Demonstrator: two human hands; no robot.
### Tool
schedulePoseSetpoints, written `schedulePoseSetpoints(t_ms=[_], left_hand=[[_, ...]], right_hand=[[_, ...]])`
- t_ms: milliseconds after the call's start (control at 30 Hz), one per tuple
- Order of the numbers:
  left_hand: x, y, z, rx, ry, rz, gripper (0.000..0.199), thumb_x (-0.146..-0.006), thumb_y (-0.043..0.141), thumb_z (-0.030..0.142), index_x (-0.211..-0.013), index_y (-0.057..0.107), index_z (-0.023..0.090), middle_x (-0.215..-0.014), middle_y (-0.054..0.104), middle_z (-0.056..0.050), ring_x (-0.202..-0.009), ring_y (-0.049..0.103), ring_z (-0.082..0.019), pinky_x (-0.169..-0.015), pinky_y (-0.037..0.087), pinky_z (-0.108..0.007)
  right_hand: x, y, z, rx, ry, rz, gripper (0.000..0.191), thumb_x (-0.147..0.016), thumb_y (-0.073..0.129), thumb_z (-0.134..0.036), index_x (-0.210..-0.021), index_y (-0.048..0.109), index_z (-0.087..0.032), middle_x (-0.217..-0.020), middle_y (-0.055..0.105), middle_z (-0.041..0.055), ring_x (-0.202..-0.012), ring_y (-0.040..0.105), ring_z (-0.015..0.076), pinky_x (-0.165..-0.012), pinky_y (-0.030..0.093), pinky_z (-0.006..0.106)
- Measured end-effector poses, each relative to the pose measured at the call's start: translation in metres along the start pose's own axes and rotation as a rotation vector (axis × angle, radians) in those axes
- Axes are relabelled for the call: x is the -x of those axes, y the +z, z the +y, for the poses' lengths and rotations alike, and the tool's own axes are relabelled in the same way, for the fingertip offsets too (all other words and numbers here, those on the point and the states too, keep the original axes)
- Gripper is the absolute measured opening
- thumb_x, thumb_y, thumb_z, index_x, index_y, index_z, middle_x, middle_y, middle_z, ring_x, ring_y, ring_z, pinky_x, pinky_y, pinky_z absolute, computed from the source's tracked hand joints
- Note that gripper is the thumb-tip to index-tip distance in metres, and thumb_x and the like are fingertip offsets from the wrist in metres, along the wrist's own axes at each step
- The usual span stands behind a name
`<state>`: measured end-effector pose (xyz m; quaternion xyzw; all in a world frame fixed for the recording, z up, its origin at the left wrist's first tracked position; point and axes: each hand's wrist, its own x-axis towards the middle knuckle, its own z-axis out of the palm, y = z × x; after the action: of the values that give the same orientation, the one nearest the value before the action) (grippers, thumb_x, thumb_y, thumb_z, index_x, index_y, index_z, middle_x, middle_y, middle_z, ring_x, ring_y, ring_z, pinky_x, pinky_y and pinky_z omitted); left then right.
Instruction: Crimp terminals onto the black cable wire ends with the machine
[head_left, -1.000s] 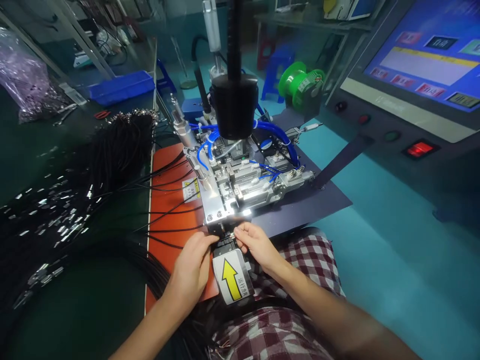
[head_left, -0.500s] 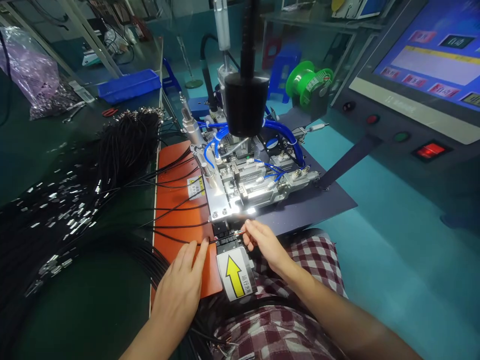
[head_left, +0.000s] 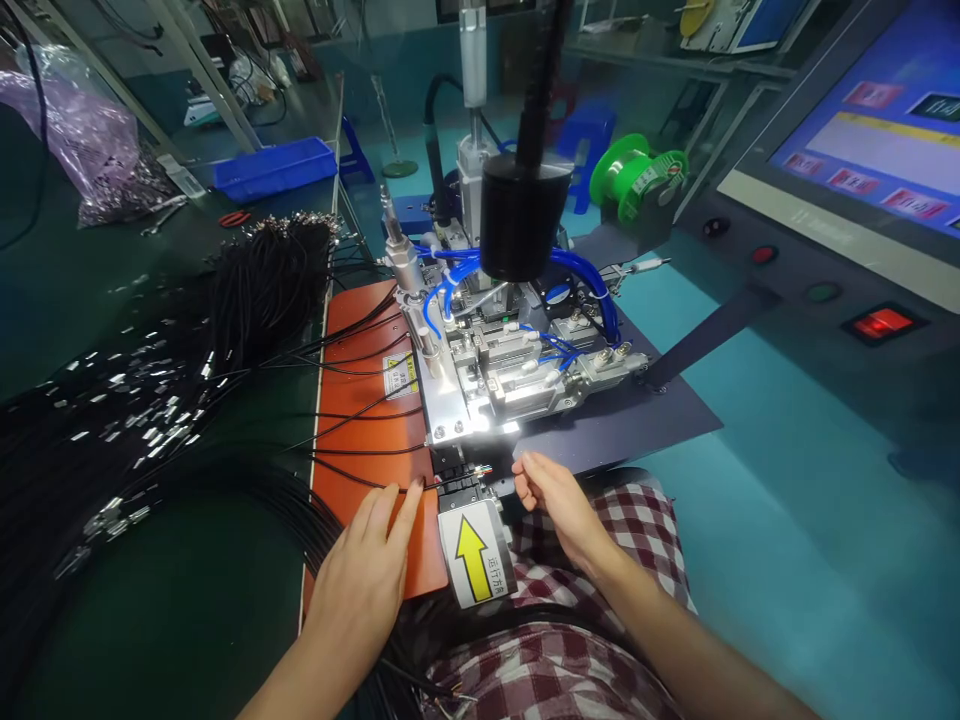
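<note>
My left hand (head_left: 364, 560) lies with its fingers stretched out over the orange plate (head_left: 375, 440). Its foremost fingertip touches a black cable (head_left: 330, 465). That cable runs into a black holder (head_left: 457, 485) at the front of the machine, and its stripped end with small coloured wires (head_left: 484, 470) sticks out to the right. My right hand (head_left: 559, 500) is just right of the wire end, apart from it, fingers curled together and nothing visible in them. Below the holder is a white label with a yellow arrow (head_left: 472, 555).
Several black cables cross the plate from a large cable bundle (head_left: 262, 285) on the left. The machine (head_left: 510, 360) has blue air hoses and a black cylinder (head_left: 525, 215) hanging above. A control panel (head_left: 847, 210) stands right; a blue tray (head_left: 274, 170) sits at back left.
My right hand has let go of the cable's wire end and moved to the right. My left hand stays on the cable. The whole view has shifted slightly.
</note>
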<state>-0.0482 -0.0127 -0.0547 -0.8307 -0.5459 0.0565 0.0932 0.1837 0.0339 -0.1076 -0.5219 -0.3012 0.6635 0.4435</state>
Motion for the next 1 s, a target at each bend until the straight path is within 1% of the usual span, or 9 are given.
schedulePoseSetpoints(t_ms=[167, 300, 467, 533, 633, 700, 800, 867, 1000], left_hand=[[-0.013, 0.001, -0.007, 0.131, -0.048, -0.001, 0.047, -0.088, 0.035, 0.014, -0.135, 0.042, 0.012, -0.125, 0.052, -0.015, -0.114, 0.049, -0.029, -0.089, 0.047, -0.04], [-0.019, -0.014, -0.026, 0.401, -0.079, -0.011, 0.041, -0.093, 0.032, 0.022, -0.132, 0.041, 0.016, -0.131, 0.045, -0.013, -0.119, 0.043, -0.025, -0.095, 0.042, -0.038], [-0.004, -0.05, -0.045, 0.596, 0.207, -0.329, 0.02, -0.091, 0.037, 0.016, -0.09, 0.056, 0.022, -0.099, 0.054, -0.004, -0.094, 0.05, -0.019, -0.09, 0.039, -0.035], [0.0, -0.06, -0.047, 0.561, 0.229, -0.401, 0.02, -0.089, 0.037, 0.013, -0.083, 0.054, 0.021, -0.088, 0.053, -0.003, -0.086, 0.048, -0.019, -0.087, 0.038, -0.038], [-0.002, -0.068, -0.052, 0.685, 0.188, -0.49, 0.022, -0.092, 0.035, 0.016, -0.081, 0.054, 0.02, -0.086, 0.05, -0.003, -0.078, 0.047, -0.017, -0.074, 0.041, -0.031], [-0.005, -0.068, -0.054, 0.879, 0.109, -0.449, 0.021, -0.093, 0.036, 0.023, -0.084, 0.055, 0.021, -0.091, 0.051, -0.003, -0.077, 0.049, -0.015, -0.068, 0.042, -0.026], [-0.007, -0.06, -0.052, 1.097, -0.115, -0.23, 0.015, -0.093, 0.041, 0.029, -0.092, 0.055, 0.022, -0.088, 0.054, -0.002, -0.072, 0.053, -0.014, -0.066, 0.044, -0.024], [-0.007, -0.051, -0.045, 1.117, -0.218, -0.13, 0.013, -0.092, 0.043, 0.03, -0.095, 0.053, 0.022, -0.083, 0.054, 0.0, -0.067, 0.053, -0.013, -0.063, 0.044, -0.023], [-0.004, -0.034, -0.029, 0.994, -0.227, -0.058, 0.011, -0.093, 0.043, 0.029, -0.095, 0.051, 0.022, -0.081, 0.055, 0.001, -0.071, 0.053, -0.013, -0.064, 0.042, -0.024]], right_hand=[[0.001, -0.002, 0.002, -0.007, 0.007, 0.012, 0.038, -0.077, 0.06, -0.054, -0.074, 0.056, -0.016, -0.059, 0.049, -0.0029, -0.05, 0.041, 0.0099, -0.052, 0.032, 0.024], [0.005, -0.004, 0.001, -0.011, 0.015, 0.001, 0.036, -0.079, 0.059, -0.051, -0.075, 0.055, -0.016, -0.058, 0.048, -0.0034, -0.051, 0.039, 0.0098, -0.051, 0.031, 0.024], [0.01, -0.012, -0.007, -0.009, -0.019, 0.031, 0.033, -0.081, 0.059, -0.048, -0.075, 0.055, -0.016, -0.058, 0.046, -0.0039, -0.052, 0.039, 0.0094, -0.052, 0.031, 0.023], [0.011, -0.013, -0.01, -0.012, -0.027, 0.031, 0.031, -0.083, 0.058, -0.046, -0.076, 0.055, -0.016, -0.059, 0.046, -0.004, -0.052, 0.038, 0.0092, -0.053, 0.031, 0.023], [0.014, -0.011, -0.018, 0.005, -0.04, 0.013, 0.03, -0.086, 0.054, -0.045, -0.076, 0.055, -0.017, -0.06, 0.046, -0.0038, -0.052, 0.038, 0.0093, -0.053, 0.032, 0.023], [0.017, -0.007, -0.023, 0.041, -0.062, -0.004, 0.03, -0.089, 0.051, -0.044, -0.076, 0.054, -0.017, -0.061, 0.047, -0.0036, -0.053, 0.039, 0.0093, -0.054, 0.033, 0.023], [0.026, 0.0, -0.028, 0.113, -0.127, -0.088, 0.029, -0.091, 0.048, -0.042, -0.077, 0.055, -0.017, -0.062, 0.048, -0.0035, -0.053, 0.041, 0.0091, -0.055, 0.034, 0.023], [0.033, 0.006, -0.03, 0.141, -0.158, -0.215, 0.031, -0.093, 0.042, -0.043, -0.082, 0.057, -0.017, -0.065, 0.051, -0.0022, -0.055, 0.045, 0.0097, -0.056, 0.037, 0.023], [0.047, 0.017, -0.03, 0.203, -0.184, -0.374, 0.026, -0.094, 0.042, -0.04, -0.095, 0.059, -0.019, -0.074, 0.056, -0.0002, -0.06, 0.049, 0.0111, -0.058, 0.04, 0.024]])
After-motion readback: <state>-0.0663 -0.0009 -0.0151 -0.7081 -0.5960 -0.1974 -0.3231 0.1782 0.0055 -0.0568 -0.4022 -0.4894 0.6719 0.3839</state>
